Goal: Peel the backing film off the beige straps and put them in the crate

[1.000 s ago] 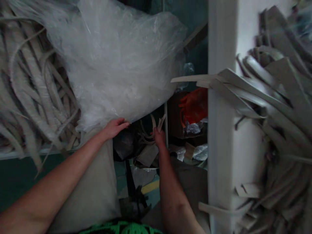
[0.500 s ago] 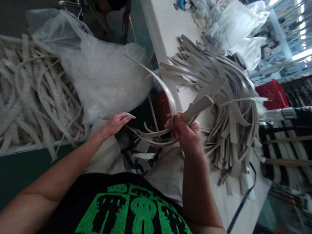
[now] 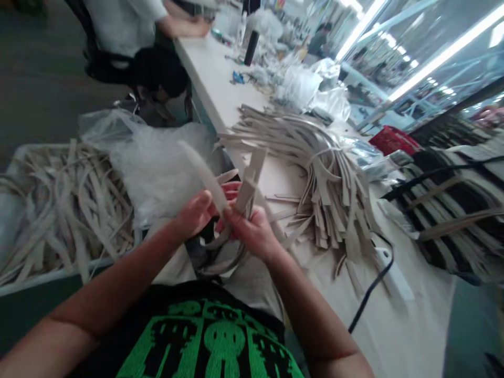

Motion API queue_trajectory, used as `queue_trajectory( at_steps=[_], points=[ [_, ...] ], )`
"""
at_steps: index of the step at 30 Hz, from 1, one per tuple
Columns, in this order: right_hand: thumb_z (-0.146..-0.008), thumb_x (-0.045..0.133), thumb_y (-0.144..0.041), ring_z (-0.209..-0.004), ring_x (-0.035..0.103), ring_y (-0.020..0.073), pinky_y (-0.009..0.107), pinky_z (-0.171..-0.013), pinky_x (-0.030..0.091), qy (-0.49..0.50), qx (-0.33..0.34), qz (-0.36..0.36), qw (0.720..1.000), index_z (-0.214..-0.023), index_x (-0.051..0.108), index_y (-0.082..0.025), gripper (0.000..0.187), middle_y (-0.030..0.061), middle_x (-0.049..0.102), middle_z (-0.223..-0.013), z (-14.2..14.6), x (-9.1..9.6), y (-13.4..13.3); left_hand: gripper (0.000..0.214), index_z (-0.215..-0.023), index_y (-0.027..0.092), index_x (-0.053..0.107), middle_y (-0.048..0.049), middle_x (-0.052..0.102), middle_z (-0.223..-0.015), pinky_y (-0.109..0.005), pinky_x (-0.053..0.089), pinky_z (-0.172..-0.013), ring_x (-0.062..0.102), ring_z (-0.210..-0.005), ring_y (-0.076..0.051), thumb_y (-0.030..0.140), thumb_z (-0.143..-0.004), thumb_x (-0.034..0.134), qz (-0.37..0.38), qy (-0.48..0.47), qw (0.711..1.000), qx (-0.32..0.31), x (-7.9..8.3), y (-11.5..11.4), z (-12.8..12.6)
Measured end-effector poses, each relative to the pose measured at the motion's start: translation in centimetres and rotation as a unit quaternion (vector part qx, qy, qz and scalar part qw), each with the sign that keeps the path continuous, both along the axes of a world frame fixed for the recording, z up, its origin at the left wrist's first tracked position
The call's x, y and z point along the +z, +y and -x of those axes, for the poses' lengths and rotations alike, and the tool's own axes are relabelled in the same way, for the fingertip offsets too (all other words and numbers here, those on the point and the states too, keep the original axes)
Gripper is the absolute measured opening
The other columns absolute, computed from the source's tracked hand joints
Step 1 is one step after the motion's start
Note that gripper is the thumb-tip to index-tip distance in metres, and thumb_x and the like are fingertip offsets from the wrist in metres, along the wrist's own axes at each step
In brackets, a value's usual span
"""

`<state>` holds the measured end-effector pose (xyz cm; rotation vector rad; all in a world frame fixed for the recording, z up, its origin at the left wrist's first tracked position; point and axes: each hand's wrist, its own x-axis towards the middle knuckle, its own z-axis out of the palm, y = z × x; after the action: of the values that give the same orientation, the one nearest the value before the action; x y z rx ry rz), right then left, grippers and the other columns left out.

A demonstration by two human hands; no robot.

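Both my hands meet in front of my chest around a small bunch of pale grey strips (image 3: 252, 176). My left hand (image 3: 197, 212) pinches one curved strip that sticks up and to the left. My right hand (image 3: 254, 233) is closed around the rest of the bunch, whose lower ends loop down over my lap. A big fan-shaped pile of the same strips (image 3: 315, 173) lies on the white table (image 3: 220, 84) just right of my hands.
A white bin full of strips (image 3: 59, 210) stands at my left, with a clear plastic bag (image 3: 153, 163) beside it. A black cable (image 3: 370, 294) runs over the table edge. Another person (image 3: 129, 21) leans on the table's far end. Bags and a red crate (image 3: 389, 139) lie beyond.
My view rose from under the table up to the tabletop. My right hand brought the strips up, and my left hand left the plastic bag and took hold of one strip.
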<state>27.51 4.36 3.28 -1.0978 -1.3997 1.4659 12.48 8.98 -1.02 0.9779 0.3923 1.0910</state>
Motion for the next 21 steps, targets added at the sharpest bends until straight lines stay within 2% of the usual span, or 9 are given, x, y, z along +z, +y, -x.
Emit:
queue_trajectory(
  at_steps=[3, 6, 9, 12, 15, 18, 19, 21],
  points=[
    [-0.079, 0.063, -0.082, -0.043, 0.046, 0.0073, 0.019, -0.040, 0.039, 0.011, -0.003, 0.068, 0.998, -0.083, 0.069, -0.015, 0.067, 0.0018, 0.068, -0.065, 0.2, -4.4, -2.1, 0.055, -0.123, 0.018, 0.072, -0.0108, 0.079, -0.110, -0.036, 0.061, -0.088, 0.076, -0.097, -0.026, 0.059, -0.088, 0.072, 0.109, -0.041, 0.991, 0.066, -0.5, -0.8, 0.7],
    [-0.079, 0.061, -0.084, -0.045, 0.047, 0.0086, 0.021, -0.043, 0.039, 0.015, -0.034, 0.064, 0.997, -0.084, 0.071, -0.016, 0.069, 0.0028, 0.067, -0.067, 0.6, -8.1, -2.9, 0.033, -0.109, 0.016, 0.075, -0.0087, 0.080, -0.095, -0.030, 0.062, -0.076, 0.076, -0.083, -0.021, 0.044, -0.091, 0.072, 0.184, -0.029, 0.978, 0.097, -1.2, -1.5, 1.3],
    [-0.084, 0.056, -0.082, -0.048, 0.047, 0.0105, 0.023, -0.045, 0.038, -0.005, -0.105, 0.038, 0.994, -0.086, 0.075, -0.016, 0.068, 0.0027, 0.065, -0.068, 0.1, -10.0, -3.2, 0.026, -0.104, 0.016, 0.076, -0.0069, 0.080, -0.088, -0.028, 0.059, -0.065, 0.073, -0.069, -0.018, 0.039, -0.094, 0.068, 0.229, -0.008, 0.965, 0.124, -1.6, -2.3, 2.1],
    [-0.094, 0.051, -0.070, -0.062, 0.057, 0.0153, 0.026, -0.058, 0.045, -0.087, -0.163, -0.035, 0.982, -0.090, 0.077, -0.019, 0.058, 0.0042, 0.067, -0.077, -1.8, -10.3, -3.6, 0.029, -0.100, 0.016, 0.076, -0.0063, 0.079, -0.085, -0.026, 0.057, -0.062, 0.070, -0.064, -0.016, 0.044, -0.089, 0.074, 0.193, 0.033, 0.971, 0.138, -1.8, -3.5, 3.4],
    [-0.099, 0.052, -0.051, -0.083, 0.064, 0.0193, 0.029, -0.076, 0.048, -0.219, -0.176, -0.152, 0.948, -0.083, 0.075, -0.021, 0.041, 0.0067, 0.073, -0.093, -4.0, -9.9, -4.3, 0.042, -0.091, 0.015, 0.077, -0.0090, 0.078, -0.082, -0.027, 0.055, -0.063, 0.069, -0.065, -0.018, 0.057, -0.086, 0.074, 0.116, 0.121, 0.984, 0.066, -2.1, -5.3, 4.7],
    [-0.098, 0.055, -0.042, -0.092, 0.065, 0.0228, 0.034, -0.086, 0.047, -0.293, -0.147, -0.211, 0.921, -0.079, 0.075, -0.022, 0.034, 0.0084, 0.075, -0.101, -5.2, -9.8, -4.9, 0.054, -0.086, 0.014, 0.077, -0.0105, 0.076, -0.079, -0.027, 0.052, -0.065, 0.068, -0.067, -0.019, 0.065, -0.091, 0.063, 0.057, 0.227, 0.971, -0.047, -3.1, -7.5, 5.0],
    [-0.098, 0.055, -0.042, -0.096, 0.065, 0.0243, 0.037, -0.089, 0.046, -0.283, -0.141, -0.212, 0.925, -0.080, 0.076, -0.022, 0.034, 0.0088, 0.076, -0.103, -5.1, -9.9, -5.0, 0.056, -0.085, 0.014, 0.077, -0.0105, 0.076, -0.078, -0.027, 0.052, -0.066, 0.068, -0.068, -0.019, 0.067, -0.092, 0.060, 0.047, 0.252, 0.963, -0.080, -3.6, -8.2, 4.8],
    [-0.100, 0.053, -0.049, -0.101, 0.066, 0.0262, 0.040, -0.094, 0.047, -0.207, -0.123, -0.167, 0.956, -0.088, 0.079, -0.021, 0.040, 0.0090, 0.077, -0.104, -4.5, -10.2, -5.3, 0.060, -0.087, 0.014, 0.076, -0.0112, 0.076, -0.081, -0.028, 0.052, -0.069, 0.068, -0.070, -0.019, 0.069, -0.093, 0.056, 0.049, 0.284, 0.947, -0.144, -4.8, -9.4, 4.2]
  ],
)
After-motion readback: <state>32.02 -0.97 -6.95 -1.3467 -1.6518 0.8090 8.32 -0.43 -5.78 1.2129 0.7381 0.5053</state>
